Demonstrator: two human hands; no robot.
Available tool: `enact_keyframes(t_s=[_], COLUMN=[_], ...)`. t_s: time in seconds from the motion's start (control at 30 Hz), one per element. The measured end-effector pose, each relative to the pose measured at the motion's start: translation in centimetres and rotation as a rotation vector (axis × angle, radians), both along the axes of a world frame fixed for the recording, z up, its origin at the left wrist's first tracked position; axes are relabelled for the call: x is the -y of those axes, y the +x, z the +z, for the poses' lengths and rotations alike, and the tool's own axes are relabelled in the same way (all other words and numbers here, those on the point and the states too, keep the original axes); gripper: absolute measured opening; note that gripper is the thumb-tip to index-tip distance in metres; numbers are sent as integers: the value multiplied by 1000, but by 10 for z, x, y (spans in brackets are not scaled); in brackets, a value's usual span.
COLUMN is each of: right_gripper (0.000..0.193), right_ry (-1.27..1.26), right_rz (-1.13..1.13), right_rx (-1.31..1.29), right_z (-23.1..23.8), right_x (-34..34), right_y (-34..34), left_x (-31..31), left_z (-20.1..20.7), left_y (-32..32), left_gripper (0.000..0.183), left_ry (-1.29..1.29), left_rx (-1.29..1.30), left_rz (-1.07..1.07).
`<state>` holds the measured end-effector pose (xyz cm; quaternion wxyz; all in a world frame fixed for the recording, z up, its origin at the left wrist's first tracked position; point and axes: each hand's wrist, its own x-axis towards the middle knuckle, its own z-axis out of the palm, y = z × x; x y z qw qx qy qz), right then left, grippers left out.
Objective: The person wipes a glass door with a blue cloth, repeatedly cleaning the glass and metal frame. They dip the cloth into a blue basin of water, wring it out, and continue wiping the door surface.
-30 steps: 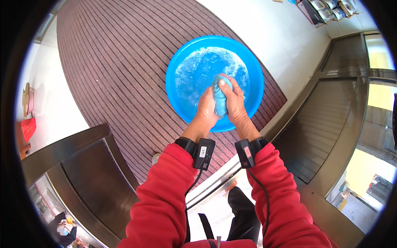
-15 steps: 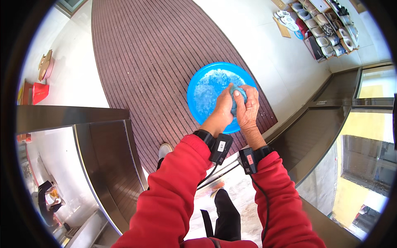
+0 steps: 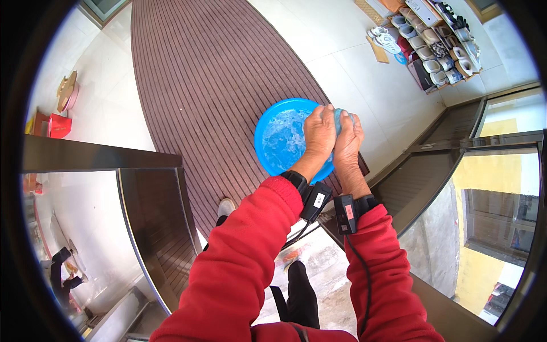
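Left hand (image 3: 319, 132) and right hand (image 3: 347, 139), pressed together, clench a light-blue cloth (image 3: 340, 115) above a blue basin (image 3: 268, 137) of foamy water on a brown ribbed floor mat (image 3: 199, 74).

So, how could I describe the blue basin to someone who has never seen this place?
Find the long brown ribbed mat on the pale tiled floor. At its near right edge sits a round bright blue basin with foamy water, directly under both hands, which squeeze a pale blue cloth.
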<state>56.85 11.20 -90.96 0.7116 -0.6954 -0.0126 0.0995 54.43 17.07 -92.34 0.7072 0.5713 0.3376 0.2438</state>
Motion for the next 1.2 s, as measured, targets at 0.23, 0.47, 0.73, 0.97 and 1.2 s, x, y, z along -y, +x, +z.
enact_keyframes(t_s=[0.23, 0.47, 0.73, 0.97, 1.2], right_gripper=[31, 34, 43, 46, 48], right_ry=[28, 81, -15, 119, 331], right_rz=[-7, -21, -41, 27, 581], right_rx=[-138, -325, -242, -229, -637], right_z=[24, 45, 41, 71, 119], right_x=[4, 9, 21, 55, 111], right_y=[2, 5, 7, -91, -188], left_x=[3, 1, -7, -1, 29], left_z=[28, 51, 51, 67, 103], left_y=[0, -4, -18, -124, -233], left_gripper=[33, 31, 29, 38, 46], left_ry=[349, 483, 185, -726, -99], left_rx=[-102, -80, -40, 282, -7], left_rz=[-36, -112, -256, -303, -343])
